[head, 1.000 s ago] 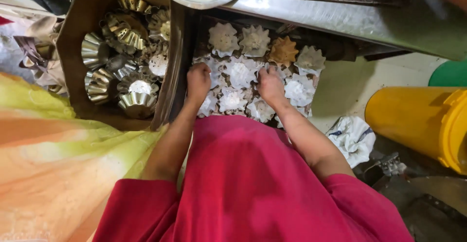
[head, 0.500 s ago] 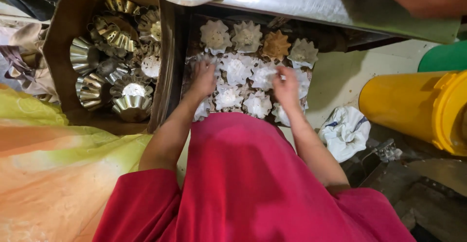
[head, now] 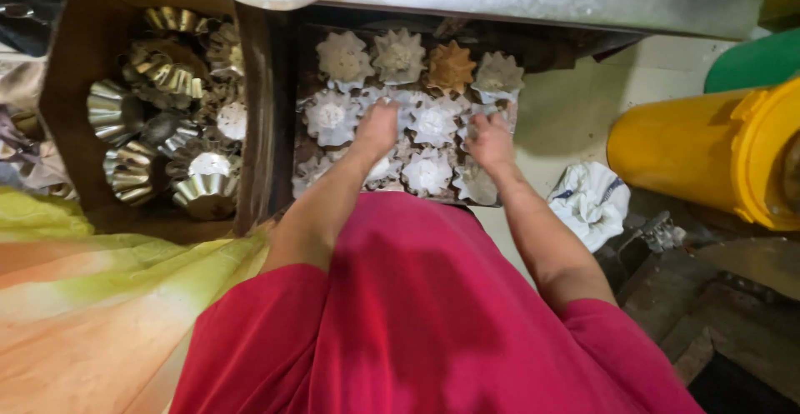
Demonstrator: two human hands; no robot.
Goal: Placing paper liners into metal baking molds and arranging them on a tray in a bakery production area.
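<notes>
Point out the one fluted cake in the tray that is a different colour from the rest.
It is the brown fluted cake, third from the left in the tray's far row. The pale cakes around it are whitish-grey; this one alone is golden brown.

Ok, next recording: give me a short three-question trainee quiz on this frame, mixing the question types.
1. True or false: both the left hand and the right hand rest on the tray of pale star-shaped moulded pieces.
2. Multiple choice: the brown cardboard box beside the tray holds A) shiny fluted metal moulds, B) folded cloths, C) glass bottles.
3. Fill in: among the four pieces in the tray's far row, one stands out as ______ in colour.

Key:
1. True.
2. A.
3. Orange-brown; that orange-brown star-shaped piece is third from the left, and the others are pale grey-white.
</notes>
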